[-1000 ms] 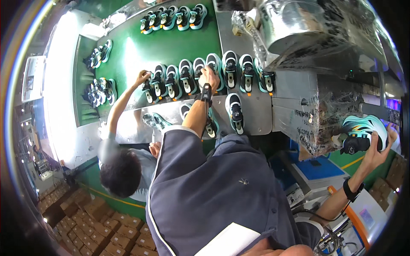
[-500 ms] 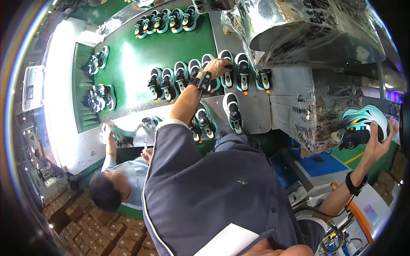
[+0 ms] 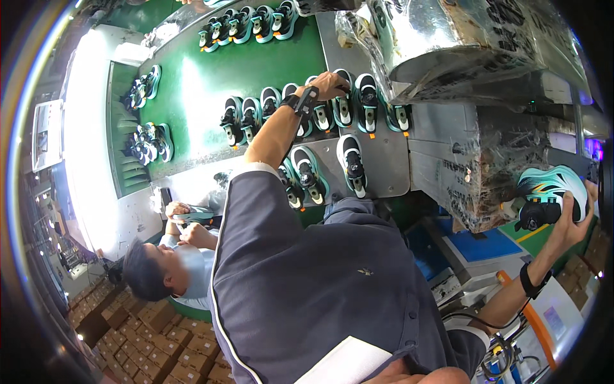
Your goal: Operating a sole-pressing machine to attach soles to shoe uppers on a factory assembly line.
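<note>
Teal shoe (image 3: 551,182): probably light, soft-uppered, firmer-soled; grasp around sole
Right hand (image 3: 571,225): pinching it
Left hand (image 3: 330,87): over row shoe (image 3: 344,111), grip indiscernible

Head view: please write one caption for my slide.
Left hand over a row of sneakers; right hand holding another sneaker out to the side.

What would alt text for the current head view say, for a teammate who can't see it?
Right hand holds a teal, white and black shoe beside plastic-wrapped equipment, while the left hand reaches over a row of similar shoes. At left, beside a green work surface, a co-worker handles a teal item.
</note>
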